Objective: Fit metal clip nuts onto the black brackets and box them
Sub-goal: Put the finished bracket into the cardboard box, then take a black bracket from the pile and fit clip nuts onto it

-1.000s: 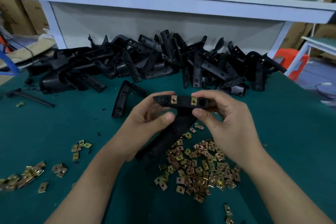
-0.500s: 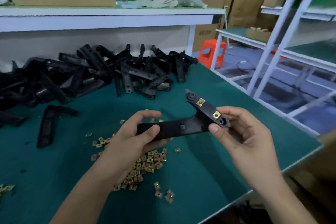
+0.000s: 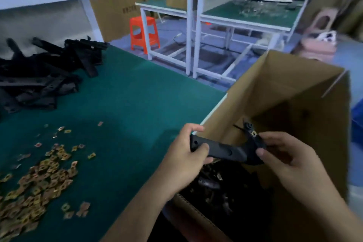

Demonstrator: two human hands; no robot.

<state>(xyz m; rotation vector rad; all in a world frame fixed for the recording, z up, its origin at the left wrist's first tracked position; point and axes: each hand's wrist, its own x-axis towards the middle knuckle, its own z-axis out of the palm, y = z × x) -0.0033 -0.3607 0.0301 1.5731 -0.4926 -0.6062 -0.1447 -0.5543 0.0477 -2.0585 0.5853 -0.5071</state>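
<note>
Holding a long black plastic bracket (image 3: 222, 150) roughly level above the open brown cardboard box (image 3: 284, 88), both hands grip it at opposite ends. The left hand (image 3: 182, 155) curls its fingers round the left end, thumb pressed on the near face. The right hand (image 3: 284, 159) pinches the forked right end between thumb and fingers. One brass-coloured metal clip nut (image 3: 254, 134) sits on the upturned arm of the bracket, just above the right fingertips. The box stands at the right edge of the green-topped work table (image 3: 127, 114) and contains dark boxed brackets (image 3: 216, 186), blurred. A heap of loose clip nuts (image 3: 39, 179) lies near left; a pile of unfitted black brackets (image 3: 45, 76) lies far left.
</note>
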